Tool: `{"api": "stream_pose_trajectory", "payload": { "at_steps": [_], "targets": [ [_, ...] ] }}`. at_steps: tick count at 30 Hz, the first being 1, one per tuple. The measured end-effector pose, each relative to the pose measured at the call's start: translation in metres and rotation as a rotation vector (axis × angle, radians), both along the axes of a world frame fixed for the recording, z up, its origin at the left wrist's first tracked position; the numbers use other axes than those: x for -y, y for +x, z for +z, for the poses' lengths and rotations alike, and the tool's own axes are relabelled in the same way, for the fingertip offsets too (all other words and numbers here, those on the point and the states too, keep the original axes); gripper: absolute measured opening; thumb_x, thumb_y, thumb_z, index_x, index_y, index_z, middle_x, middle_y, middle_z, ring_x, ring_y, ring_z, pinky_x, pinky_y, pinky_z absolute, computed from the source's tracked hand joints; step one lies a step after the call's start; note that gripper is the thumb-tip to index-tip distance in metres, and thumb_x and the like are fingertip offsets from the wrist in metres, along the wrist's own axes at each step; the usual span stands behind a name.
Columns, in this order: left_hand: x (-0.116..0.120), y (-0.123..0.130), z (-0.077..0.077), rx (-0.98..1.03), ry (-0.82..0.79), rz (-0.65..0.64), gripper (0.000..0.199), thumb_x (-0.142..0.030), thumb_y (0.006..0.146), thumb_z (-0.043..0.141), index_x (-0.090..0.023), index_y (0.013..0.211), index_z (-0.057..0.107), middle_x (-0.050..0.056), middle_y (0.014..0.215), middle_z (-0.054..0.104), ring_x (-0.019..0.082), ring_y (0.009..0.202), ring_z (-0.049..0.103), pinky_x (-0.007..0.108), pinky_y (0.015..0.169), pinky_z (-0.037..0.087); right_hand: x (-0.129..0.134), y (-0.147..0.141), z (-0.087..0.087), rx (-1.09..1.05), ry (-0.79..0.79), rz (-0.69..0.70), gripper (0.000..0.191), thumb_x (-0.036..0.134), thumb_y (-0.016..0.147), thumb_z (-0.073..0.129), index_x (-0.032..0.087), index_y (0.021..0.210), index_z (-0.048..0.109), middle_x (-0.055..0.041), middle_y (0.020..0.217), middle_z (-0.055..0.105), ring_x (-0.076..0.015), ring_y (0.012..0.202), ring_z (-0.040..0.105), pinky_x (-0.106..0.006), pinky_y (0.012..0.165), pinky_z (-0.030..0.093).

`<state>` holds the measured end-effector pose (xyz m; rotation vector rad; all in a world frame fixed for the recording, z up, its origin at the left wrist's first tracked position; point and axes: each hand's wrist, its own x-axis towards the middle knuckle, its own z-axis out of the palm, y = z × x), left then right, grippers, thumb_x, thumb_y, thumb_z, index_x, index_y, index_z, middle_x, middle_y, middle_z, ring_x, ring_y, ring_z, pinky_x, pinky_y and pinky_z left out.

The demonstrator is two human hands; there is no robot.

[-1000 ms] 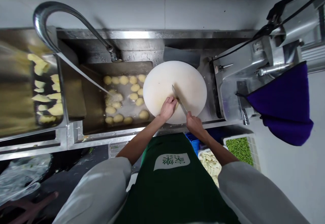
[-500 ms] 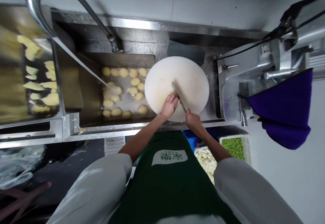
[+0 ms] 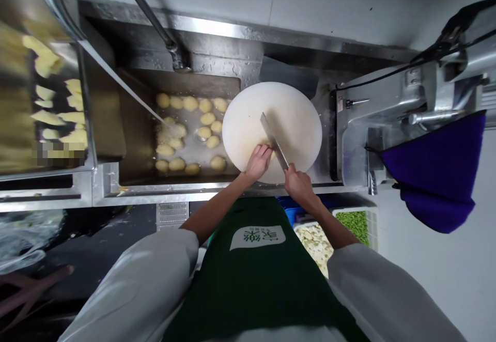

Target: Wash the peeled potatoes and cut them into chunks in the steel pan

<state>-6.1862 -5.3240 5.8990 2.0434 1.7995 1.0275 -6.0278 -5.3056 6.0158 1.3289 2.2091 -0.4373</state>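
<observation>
A round white cutting board (image 3: 300, 120) lies across the sink's right side. My left hand (image 3: 259, 161) rests near its front edge, fingers curled down on a pale yellow potato (image 3: 273, 155) that they mostly cover. Wrapped round the handle of a broad kitchen knife (image 3: 274, 136), my right hand (image 3: 298, 183) is at the board's front right. The blade slants away to the far left, right beside the left fingertips and against the potato. Whether the edge has gone into the potato is hidden.
Peeled potatoes (image 3: 190, 104) lie in the sink basin (image 3: 135, 125) to the left, under water running from a curved faucet (image 3: 149, 9). Farther left, a metal tray (image 3: 90, 140) holds potato pieces. A purple cloth (image 3: 434, 171) hangs at right. Crates of chopped vegetables (image 3: 352, 227) stand below.
The view has shifted slightly. Both hands stay in about the same place on the board, the knife still beside the left fingers, its angle nearly unchanged.
</observation>
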Motion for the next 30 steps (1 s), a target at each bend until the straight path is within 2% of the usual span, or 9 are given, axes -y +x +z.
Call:
{"api": "stream_pose_trajectory", "payload": {
  "at_steps": [6,9,13,19,24,30],
  "targets": [
    [0.001,0.002,-0.002,0.037,0.027,0.018,0.029,-0.021,0.104,0.035,-0.014,0.108,0.063,0.012,0.103,0.06,0.023,0.093,0.051,0.037,0.086,0.05,-0.004,-0.008,0.003,0.0,-0.009,0.021,0.036,0.023,0.105,0.024,0.01,0.127,0.049,-0.019,0.101,0.074,-0.0284,0.097,0.072,-0.034,0.083,0.05],
    [0.002,0.002,-0.004,0.065,0.01,0.006,0.031,-0.022,0.105,0.033,-0.015,0.107,0.063,0.012,0.103,0.061,0.023,0.094,0.051,0.039,0.087,0.049,-0.004,-0.007,0.005,-0.012,0.012,0.02,0.038,0.027,0.105,0.023,0.01,0.128,0.049,-0.0189,0.098,0.074,-0.0284,0.094,0.072,-0.034,0.081,0.051],
    [0.004,0.003,-0.01,0.108,0.002,0.005,0.033,-0.024,0.105,0.032,-0.016,0.112,0.062,0.013,0.109,0.061,0.024,0.099,0.053,0.041,0.09,0.049,-0.008,-0.014,0.002,0.016,-0.009,0.02,0.037,0.025,0.105,0.024,0.01,0.127,0.051,-0.0193,0.104,0.073,-0.0281,0.098,0.072,-0.033,0.083,0.05],
    [0.005,0.004,-0.018,0.104,0.028,0.032,0.034,-0.026,0.105,0.031,-0.014,0.114,0.062,0.014,0.106,0.062,0.024,0.1,0.054,0.042,0.09,0.05,-0.007,-0.013,0.005,0.013,0.026,0.044,0.039,0.028,0.105,0.023,0.01,0.127,0.049,-0.019,0.098,0.074,-0.0291,0.094,0.072,-0.035,0.081,0.051],
    [0.009,0.004,-0.021,0.129,0.058,0.026,0.033,-0.025,0.105,0.031,-0.016,0.115,0.061,0.013,0.11,0.062,0.024,0.105,0.055,0.043,0.092,0.05,-0.01,-0.022,0.001,0.032,0.003,0.053,0.037,0.025,0.105,0.023,0.01,0.127,0.05,-0.0195,0.105,0.073,-0.0288,0.099,0.071,-0.034,0.083,0.05],
    [0.011,0.005,-0.026,0.115,0.016,0.027,0.036,-0.026,0.105,0.029,-0.015,0.117,0.062,0.014,0.113,0.062,0.025,0.109,0.056,0.044,0.094,0.049,-0.004,-0.019,0.009,0.048,0.035,0.065,0.038,0.026,0.105,0.022,0.009,0.128,0.048,-0.0188,0.099,0.074,-0.0284,0.095,0.072,-0.034,0.081,0.05]
  ]
}}
